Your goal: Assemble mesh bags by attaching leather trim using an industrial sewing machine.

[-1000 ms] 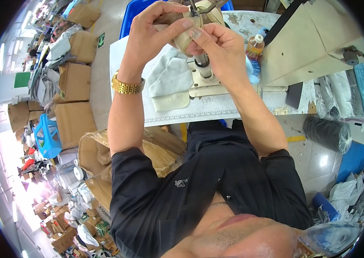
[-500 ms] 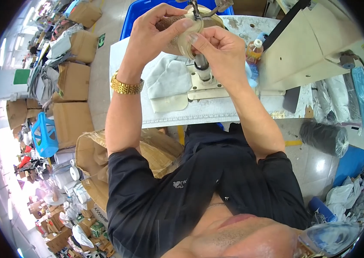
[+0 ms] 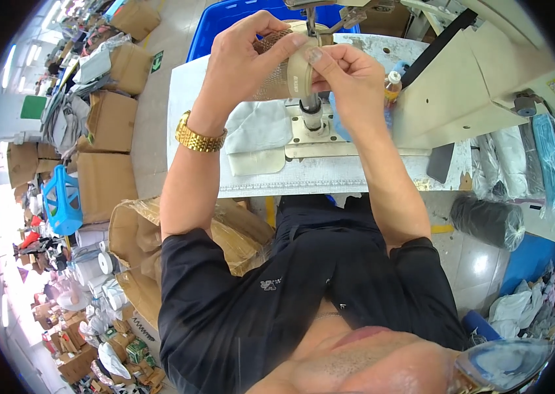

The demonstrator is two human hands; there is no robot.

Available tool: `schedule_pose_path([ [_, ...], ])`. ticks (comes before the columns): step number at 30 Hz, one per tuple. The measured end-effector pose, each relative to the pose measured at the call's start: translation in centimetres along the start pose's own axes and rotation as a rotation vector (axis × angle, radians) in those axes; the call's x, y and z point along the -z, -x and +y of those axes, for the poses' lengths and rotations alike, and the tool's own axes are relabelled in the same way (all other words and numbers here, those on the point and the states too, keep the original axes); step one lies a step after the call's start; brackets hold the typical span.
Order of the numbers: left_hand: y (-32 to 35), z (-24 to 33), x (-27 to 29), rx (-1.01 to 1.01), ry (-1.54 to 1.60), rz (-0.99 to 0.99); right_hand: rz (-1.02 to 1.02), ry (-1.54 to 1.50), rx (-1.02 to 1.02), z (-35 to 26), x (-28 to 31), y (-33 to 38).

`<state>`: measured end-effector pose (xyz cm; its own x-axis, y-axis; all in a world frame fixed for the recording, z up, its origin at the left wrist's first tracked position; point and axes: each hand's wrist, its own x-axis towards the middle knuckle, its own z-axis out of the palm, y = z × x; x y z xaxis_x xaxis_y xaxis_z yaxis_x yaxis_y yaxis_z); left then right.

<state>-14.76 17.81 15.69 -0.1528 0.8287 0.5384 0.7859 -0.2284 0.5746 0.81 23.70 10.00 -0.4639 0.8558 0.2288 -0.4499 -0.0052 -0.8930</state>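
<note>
A tan mesh shoe piece [image 3: 276, 69] with a beige strap is held up at the post of a cream sewing machine [image 3: 468, 85], under its needle. My left hand [image 3: 244, 56], with a gold watch on the wrist, grips the piece from the left, thumb on the strap. My right hand [image 3: 343, 69] pinches the strap's right side. The far end of the piece is hidden behind my fingers.
White fabric pieces [image 3: 257, 128] lie on the white worktable [image 3: 330, 177]. A blue crate [image 3: 238, 16] stands behind it. A small bottle [image 3: 392, 85] stands by the machine. Cardboard boxes [image 3: 103, 177] and a blue stool [image 3: 62, 200] are at left; dark rolls and bags at right.
Both hands have shifted slightly up and away, bringing the mesh piece closer under the needle. My grip on it stays the same.
</note>
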Motion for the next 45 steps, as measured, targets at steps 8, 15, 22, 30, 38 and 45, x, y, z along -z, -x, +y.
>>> schedule_pose_path([
  [8, 0.0, 0.6, 0.4, -0.03, -0.114, -0.001, -0.028, 0.014, -0.059, -0.3, 0.6, -0.2],
  [15, 1.2, 1.3, 1.1, -0.389, -0.336, 0.029, -0.166, 0.032, -0.001, 1.0, 0.3, 2.7],
  [22, 2.3, 2.0, 0.7, -0.411, -0.274, 0.01, -0.178, -0.089, 0.005, 0.4, 0.0, 3.6],
  [30, 2.7, 2.6, 0.4, -0.274, -0.258, -0.006, -0.227, -0.105, -0.027, 0.0, 0.6, 2.6],
  [38, 1.7, 3.1, 0.7, -0.225, -0.364, -0.072, -0.231, -0.223, -0.143, 0.1, 1.6, 1.4],
  [45, 3.3, 4.2, 1.0, -0.378, -0.496, -0.078, -0.256, -0.205, -0.105, -0.2, 1.6, 2.5],
])
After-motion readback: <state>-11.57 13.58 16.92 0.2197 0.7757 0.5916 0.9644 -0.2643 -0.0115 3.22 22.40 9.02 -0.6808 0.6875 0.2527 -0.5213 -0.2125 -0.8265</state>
